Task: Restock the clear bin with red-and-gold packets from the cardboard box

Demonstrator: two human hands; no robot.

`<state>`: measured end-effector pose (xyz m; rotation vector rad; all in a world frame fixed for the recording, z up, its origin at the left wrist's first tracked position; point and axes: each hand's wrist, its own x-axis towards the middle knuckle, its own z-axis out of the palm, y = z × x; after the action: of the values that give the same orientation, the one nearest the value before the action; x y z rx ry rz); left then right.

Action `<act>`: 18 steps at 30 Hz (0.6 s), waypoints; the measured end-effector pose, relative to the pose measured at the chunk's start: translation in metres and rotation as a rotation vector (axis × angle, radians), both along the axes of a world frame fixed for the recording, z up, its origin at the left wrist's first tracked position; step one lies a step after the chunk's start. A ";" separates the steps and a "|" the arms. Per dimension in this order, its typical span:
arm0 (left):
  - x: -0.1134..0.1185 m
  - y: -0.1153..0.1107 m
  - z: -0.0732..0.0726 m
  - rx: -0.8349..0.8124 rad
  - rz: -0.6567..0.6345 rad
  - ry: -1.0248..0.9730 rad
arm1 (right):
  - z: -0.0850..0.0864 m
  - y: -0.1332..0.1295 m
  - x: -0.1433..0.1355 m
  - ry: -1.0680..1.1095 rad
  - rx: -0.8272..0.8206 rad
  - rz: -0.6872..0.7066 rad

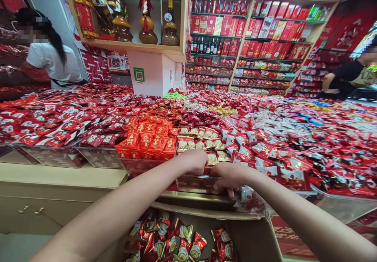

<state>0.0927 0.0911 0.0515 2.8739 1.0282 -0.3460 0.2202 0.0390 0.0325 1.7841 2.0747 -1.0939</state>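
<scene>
My left hand [196, 162] is closed with its fingers curled, at the front rim of a clear plastic bin [197, 184]. What its fingers hold, if anything, is hidden. Just to the right, my right hand [231, 175] bends over the same bin's front edge, some fingers down outside the wall. In the bin lie rows of gold-and-red wrapped candies [203, 134] with a pale oval picture. Below both hands stands an open cardboard box [250, 234], partly filled with loose red-and-gold wrapped candies [179, 240].
Bright red candy packets [149, 136] fill the bin to the left; red-and-white packets [265, 152] lie to the right. A wooden display cabinet [129, 46] overhangs the counter. One person [55, 54] stands at far left, another [350, 73] at far right. Shelves [218, 36] line the back.
</scene>
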 end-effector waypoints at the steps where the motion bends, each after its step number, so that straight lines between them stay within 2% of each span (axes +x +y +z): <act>1: 0.001 -0.001 0.001 0.001 -0.003 0.009 | 0.000 0.000 -0.001 -0.004 0.004 -0.001; 7: 0.005 -0.004 0.002 -0.001 -0.026 0.047 | 0.000 -0.004 -0.003 0.006 0.016 -0.009; 11: 0.005 0.003 -0.003 -0.038 -0.040 0.042 | 0.013 -0.006 0.005 0.041 0.032 -0.003; 15: -0.001 0.008 0.000 -0.077 -0.059 -0.024 | 0.037 -0.017 0.022 0.121 0.305 -0.055; 18: -0.016 0.001 0.006 -0.065 -0.069 -0.147 | 0.039 -0.035 0.025 0.236 0.533 -0.201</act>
<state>0.0771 0.0925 0.0578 2.8319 0.8795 -0.1658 0.2453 0.0040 0.0719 2.2353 2.5580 -0.8839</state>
